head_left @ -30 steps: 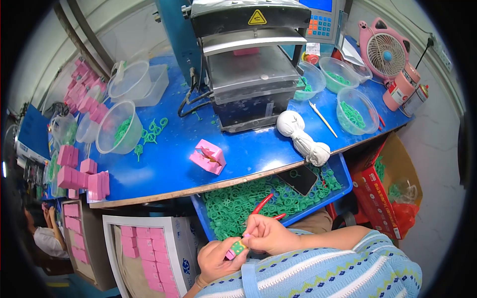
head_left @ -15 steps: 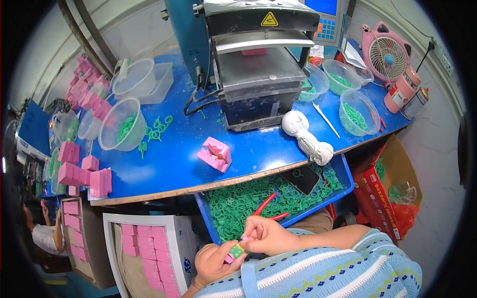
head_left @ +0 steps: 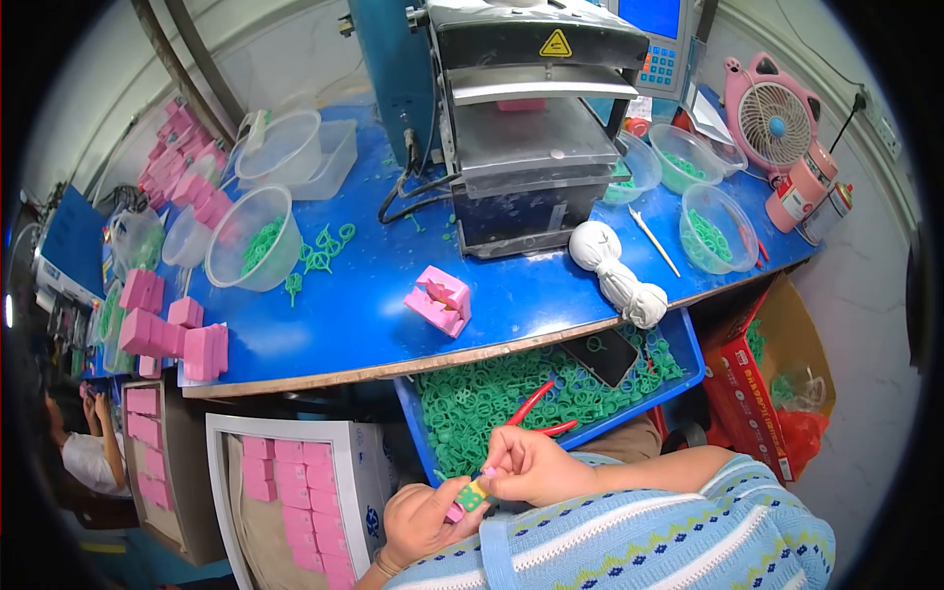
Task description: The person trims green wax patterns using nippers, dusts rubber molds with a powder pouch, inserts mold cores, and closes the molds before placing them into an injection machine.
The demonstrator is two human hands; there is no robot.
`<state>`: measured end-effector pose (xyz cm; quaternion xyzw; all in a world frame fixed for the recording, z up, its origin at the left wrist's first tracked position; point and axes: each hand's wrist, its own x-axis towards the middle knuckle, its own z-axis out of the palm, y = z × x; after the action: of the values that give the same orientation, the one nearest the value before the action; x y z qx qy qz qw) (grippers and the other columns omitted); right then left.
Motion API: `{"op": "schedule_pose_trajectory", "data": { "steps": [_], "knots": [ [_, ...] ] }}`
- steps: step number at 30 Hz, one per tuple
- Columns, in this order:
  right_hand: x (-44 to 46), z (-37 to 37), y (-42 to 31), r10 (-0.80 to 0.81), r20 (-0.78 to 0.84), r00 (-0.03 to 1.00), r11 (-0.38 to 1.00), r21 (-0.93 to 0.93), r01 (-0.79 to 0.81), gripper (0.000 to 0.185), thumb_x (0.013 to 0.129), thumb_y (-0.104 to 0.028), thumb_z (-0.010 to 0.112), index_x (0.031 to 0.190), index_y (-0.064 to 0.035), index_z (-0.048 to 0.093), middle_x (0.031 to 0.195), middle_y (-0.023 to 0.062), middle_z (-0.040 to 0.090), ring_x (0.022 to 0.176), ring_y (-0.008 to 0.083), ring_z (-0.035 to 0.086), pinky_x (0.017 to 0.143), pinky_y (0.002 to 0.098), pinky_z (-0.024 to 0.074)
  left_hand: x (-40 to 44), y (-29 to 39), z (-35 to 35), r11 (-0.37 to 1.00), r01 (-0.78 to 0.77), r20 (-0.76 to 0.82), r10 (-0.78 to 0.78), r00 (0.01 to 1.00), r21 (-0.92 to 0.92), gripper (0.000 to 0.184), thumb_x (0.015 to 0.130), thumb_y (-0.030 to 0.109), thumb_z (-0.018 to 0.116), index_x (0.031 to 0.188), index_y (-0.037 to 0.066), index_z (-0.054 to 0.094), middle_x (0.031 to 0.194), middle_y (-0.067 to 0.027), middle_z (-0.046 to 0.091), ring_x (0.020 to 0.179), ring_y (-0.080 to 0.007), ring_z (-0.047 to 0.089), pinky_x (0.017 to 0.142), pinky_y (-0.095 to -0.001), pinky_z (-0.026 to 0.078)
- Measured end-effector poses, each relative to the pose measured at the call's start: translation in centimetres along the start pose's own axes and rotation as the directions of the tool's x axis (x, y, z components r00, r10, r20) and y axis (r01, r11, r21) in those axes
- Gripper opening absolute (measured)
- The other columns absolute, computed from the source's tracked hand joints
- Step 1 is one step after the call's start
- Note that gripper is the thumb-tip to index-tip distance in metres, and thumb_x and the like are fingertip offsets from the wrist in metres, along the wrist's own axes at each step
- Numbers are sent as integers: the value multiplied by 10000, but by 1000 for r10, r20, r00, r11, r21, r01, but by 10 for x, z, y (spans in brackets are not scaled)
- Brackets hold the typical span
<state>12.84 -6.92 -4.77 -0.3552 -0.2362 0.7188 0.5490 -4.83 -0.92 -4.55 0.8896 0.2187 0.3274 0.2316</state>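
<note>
Low in front of my lap, a small green, yellow and pink moulded piece (head_left: 472, 496) is held between both hands. My left hand (head_left: 425, 523) is closed around its lower end, and some pink shows beside the thumb. At the upper end, the fingertips of my right hand (head_left: 531, 466) pinch it together with a bit of pink. Its exact kind is too small to make out. Just beyond the hands, red-handled pliers (head_left: 531, 405) lie on green ring-shaped pieces (head_left: 472, 393) in a blue tray (head_left: 694, 379).
A split pink block (head_left: 440, 301) sits on the blue table (head_left: 364, 324) before a press machine (head_left: 531, 167). Around it are plastic bowls (head_left: 254, 241), a white wrapped bundle (head_left: 618, 275) and a pink fan (head_left: 773, 113). A box of pink blocks (head_left: 307, 501) stands left; another person (head_left: 93, 457) sits beyond.
The view has shifted slightly, so the table and machine appear a little further right. Both hands keep nearly the same grip on the small piece. The other person's hands have moved.
</note>
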Motion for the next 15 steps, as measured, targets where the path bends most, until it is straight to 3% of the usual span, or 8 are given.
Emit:
{"op": "schedule_pose_trajectory", "data": {
  "steps": [15],
  "knots": [
    [2, 0, -4, -3, -20, 1000, 1000, -28, 2, 148, 815, 39, 583, 832, -39, 458, 643, -33, 477, 562, 0, 421, 478, 177, 305, 2, 2, 0, 999, -4, -6, 4, 1000, 42, 433, 592, 188, 814, 957, 49, 626, 542, -36, 484, 452, -190, 481, 438, -284, 398]
  ]
}}
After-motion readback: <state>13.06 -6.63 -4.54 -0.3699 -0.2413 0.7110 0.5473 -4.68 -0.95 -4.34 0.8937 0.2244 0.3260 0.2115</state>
